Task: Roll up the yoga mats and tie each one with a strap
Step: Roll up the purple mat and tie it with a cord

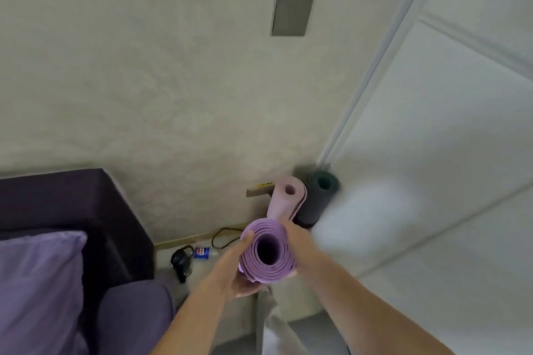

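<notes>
I look down the open end of a rolled purple yoga mat [266, 266], held upright in front of me. My left hand [239, 265] grips its left side, fingers curled round the roll. My right hand [294, 242] holds the right side. Behind it, a rolled pink mat [284, 200] and a rolled dark green mat [315, 199] stand upright in the corner where the wall meets a white door. No strap shows on the purple mat from this angle.
A dark purple sofa [72, 210] with a lilac cushion [37, 282] fills the left. On the floor by the wall lie a black bottle [181, 264], a blue-labelled plastic bottle [203, 252] and a black cable [223, 238]. The white door [447, 153] is at right.
</notes>
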Motion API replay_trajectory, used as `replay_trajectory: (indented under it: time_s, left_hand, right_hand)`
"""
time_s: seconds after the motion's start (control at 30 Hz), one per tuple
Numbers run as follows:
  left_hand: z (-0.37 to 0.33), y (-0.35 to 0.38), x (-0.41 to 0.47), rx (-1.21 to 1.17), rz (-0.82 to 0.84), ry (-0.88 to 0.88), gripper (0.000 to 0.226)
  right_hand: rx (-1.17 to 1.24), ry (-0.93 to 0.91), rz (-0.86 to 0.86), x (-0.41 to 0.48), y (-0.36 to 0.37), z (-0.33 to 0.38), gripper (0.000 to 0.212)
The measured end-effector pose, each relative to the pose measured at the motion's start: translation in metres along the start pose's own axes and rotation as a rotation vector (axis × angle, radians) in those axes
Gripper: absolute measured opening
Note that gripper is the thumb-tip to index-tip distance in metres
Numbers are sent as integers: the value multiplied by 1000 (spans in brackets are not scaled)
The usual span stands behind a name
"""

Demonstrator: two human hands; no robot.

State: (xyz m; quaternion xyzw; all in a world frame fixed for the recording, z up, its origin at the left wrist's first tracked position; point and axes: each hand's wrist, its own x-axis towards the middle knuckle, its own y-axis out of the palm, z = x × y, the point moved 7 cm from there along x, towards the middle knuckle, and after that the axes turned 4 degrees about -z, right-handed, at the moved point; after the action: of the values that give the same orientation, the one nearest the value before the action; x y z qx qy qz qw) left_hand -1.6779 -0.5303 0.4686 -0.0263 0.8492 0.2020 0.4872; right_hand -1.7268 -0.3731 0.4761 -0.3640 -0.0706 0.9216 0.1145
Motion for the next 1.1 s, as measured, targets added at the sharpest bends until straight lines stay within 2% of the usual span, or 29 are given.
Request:
replay_trajectory:
  time_s: [0.1, 0.17, 0.27, 0.33, 0.43, 0.6, 0.73, 0.93, 1.03, 1.1]
  left_hand:
    - [-16, 14, 80, 52, -83, -62, 76]
    - [-21, 34, 116, 73, -83, -108, 77]
    - [-24, 75, 155, 111, -50, -186, 64]
    - [-22, 102, 178, 102, -11, -224, 54]
    - [-11, 137, 214, 56, 23, -269, 48]
    - [16, 183, 293, 152, 36, -286, 43]
    - [27, 209, 350, 213, 61, -256, 30]
    - [25, 222, 402, 293, 153, -145, 36]
    - [25, 223, 404, 292, 137, -136, 36]
    - [24, 224, 405, 364, 147, -128, 48]
  right_hand:
    - [-60, 83, 28, 73, 2, 5, 38]
    - [-42, 173, -14, 109, -13, 4, 41]
    - [-11, 293, -93, 154, -46, 4, 55]
    - [-20, 311, -142, 180, -71, 6, 47]
    - [-4, 326, -235, 215, -109, -4, 39]
    - [16, 321, -317, 275, -158, -31, 33]
    - [166, 356, -401, 317, -179, -58, 36]
    - [221, 248, -493, 356, -202, -59, 18]
    - [198, 190, -487, 360, -205, -57, 22]
    - [158, 194, -472, 359, -203, -57, 23]
